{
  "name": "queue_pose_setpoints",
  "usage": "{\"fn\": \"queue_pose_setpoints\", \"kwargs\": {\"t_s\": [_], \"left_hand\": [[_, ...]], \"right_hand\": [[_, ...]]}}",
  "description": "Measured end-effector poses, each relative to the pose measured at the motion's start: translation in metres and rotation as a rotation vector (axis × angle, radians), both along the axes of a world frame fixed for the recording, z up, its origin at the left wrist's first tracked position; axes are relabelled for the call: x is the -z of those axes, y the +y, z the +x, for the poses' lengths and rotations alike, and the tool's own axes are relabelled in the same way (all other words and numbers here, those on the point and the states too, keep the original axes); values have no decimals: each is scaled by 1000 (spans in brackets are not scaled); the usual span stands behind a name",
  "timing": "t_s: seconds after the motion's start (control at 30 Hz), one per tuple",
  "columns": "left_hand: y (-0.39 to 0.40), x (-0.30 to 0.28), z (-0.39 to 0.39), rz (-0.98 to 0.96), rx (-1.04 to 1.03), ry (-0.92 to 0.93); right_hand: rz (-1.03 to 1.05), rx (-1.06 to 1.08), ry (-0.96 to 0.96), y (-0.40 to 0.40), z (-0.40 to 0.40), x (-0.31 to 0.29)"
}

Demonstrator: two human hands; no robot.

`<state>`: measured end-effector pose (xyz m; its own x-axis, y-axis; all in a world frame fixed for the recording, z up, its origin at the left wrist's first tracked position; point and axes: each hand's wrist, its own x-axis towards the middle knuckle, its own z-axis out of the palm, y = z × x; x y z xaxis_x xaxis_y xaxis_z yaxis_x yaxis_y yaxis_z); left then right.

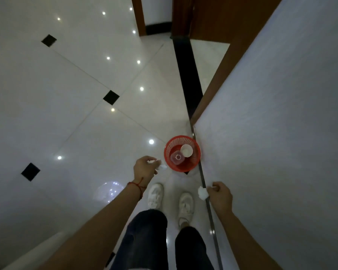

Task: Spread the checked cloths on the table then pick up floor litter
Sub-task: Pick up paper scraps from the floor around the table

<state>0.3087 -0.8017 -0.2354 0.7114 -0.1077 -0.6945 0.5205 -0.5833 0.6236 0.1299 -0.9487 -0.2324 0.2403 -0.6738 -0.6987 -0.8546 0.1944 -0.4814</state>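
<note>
The left hand (145, 168) pinches a crumpled white paper wad (161, 167) just beside the rim of the red basket (195, 162). The right hand (220, 197) grips a second white wad (202, 192) near the wall (281, 133). The basket stands on the tiled floor (66, 114) against the wall, holding a white cup (186, 150) and what looks like a clear plastic container (177, 157). White shoes (155, 195) stand below it.

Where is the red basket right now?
In the head view the red basket stands on the floor against the white wall, just right of centre, ahead of the shoes and beside the left hand.
</note>
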Motion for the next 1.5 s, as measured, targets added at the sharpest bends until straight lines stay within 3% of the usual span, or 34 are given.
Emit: {"fn": "queue_pose_setpoints", "kwargs": {"t_s": [0.27, 0.47, 0.63, 0.77, 0.83, 0.93, 1.13, 1.33, 1.5], "left_hand": [[-54, 163, -6, 80, 43, 119], [-86, 266, 3, 107, 64, 143], [-111, 334, 13, 139, 111, 168], [-123, 349, 16, 71, 87, 250], [-125, 338, 14, -1, 137, 291], [-114, 309, 8, -39, 324, 211], [-47, 244, -2, 227, 532, 151], [25, 137, 18, 211, 469, 115], [92, 57, 34, 187, 269, 99]], "right_hand": [[-30, -61, 61, -32, 59, 160], [-35, 15, 147, -52, 75, 276], [-43, 31, 137, -61, 84, 341], [-20, 15, 120, -59, 81, 361], [-5, -13, 132, -57, 75, 358], [45, -6, 153, -51, 66, 342], [66, -55, 155, -33, 66, 258], [-9, -192, 92, -22, 85, 135], [-40, -371, 75, 1, 95, 41]]}}
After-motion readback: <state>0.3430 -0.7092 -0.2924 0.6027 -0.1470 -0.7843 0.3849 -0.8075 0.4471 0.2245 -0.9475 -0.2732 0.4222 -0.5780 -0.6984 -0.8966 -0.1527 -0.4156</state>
